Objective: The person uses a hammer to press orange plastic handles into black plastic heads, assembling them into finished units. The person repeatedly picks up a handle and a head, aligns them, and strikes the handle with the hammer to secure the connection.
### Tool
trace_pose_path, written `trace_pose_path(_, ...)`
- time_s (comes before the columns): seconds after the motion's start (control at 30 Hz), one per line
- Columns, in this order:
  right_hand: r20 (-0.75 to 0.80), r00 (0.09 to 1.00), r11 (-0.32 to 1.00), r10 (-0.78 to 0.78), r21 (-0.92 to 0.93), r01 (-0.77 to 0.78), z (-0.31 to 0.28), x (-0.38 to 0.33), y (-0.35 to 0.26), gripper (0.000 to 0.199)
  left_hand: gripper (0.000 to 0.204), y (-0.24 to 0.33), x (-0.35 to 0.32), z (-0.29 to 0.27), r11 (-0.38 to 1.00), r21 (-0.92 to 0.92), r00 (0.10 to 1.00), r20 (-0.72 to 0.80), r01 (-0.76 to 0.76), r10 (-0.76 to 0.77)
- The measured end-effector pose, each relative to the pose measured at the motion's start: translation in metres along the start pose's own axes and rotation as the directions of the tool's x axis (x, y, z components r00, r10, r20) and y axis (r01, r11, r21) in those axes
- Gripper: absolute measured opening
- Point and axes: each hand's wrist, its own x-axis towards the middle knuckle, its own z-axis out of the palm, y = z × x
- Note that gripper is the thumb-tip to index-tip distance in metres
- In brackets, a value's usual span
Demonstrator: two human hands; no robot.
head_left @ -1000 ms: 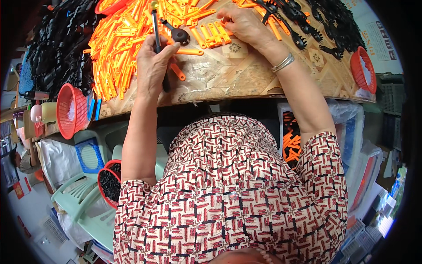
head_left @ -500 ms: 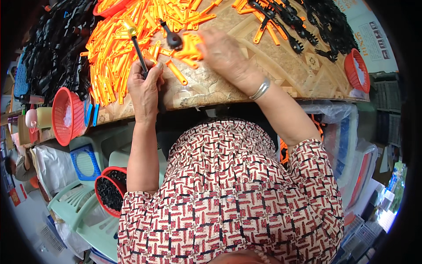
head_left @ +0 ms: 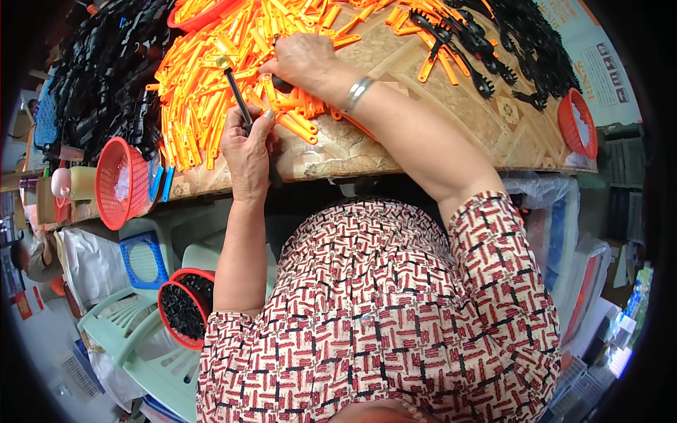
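Among glossy orange plastic strips (head_left: pixel 204 84), thin black rod (head_left: pixel 238 106).

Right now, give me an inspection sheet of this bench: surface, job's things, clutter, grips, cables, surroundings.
Surface: patterned tabletop, mostly covered.
Job's things: black rod; orange plastic strips heaped.
Clutter: black plastic parts at left; more at far right.
Grips: left hand shut on the black rod; right hand on the strips, grip unclear.
Cables: nothing seen.
Surroundings: red basket at the table edge; red tub of black pieces below; green plastic chairs.
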Motion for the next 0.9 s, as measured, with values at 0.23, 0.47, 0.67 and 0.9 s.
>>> trace_pose_path(0.23, -0.079, 0.991, 0.918, 0.111, 0.390, -0.072, 0.010, 0.028, 0.029, 0.035, 0.013, -0.001, 0.001, 0.008, 0.999, 0.029, 0.999, 0.017, -0.042, 0.041)
trace_pose_path(0.47, 0.289, 0.922, 0.109, -0.258, 0.957, -0.270, -0.079, -0.061, 0.109, 0.023, 0.014, 0.010, 0.003, 0.010, 0.991, 0.123, 0.976, 0.204, 0.055, -0.079)
trace_pose_path(0.67, 0.170, 0.942, 0.212, 0.290, 0.948, -0.236, -0.079, -0.174, 0.130, 0.021, 0.027, 0.012, 0.012, 0.030, 0.919, 0.393, 0.911, 0.368, 0.031, -0.188)
trace_pose_path(0.9, 0.276, 0.896, 0.017, 0.347, 0.954, -0.300, -0.071, -0.230, 0.109, 0.021, 0.027, 0.027, 0.002, 0.056, 0.944, 0.160, 0.859, 0.393, 0.288, -0.328)
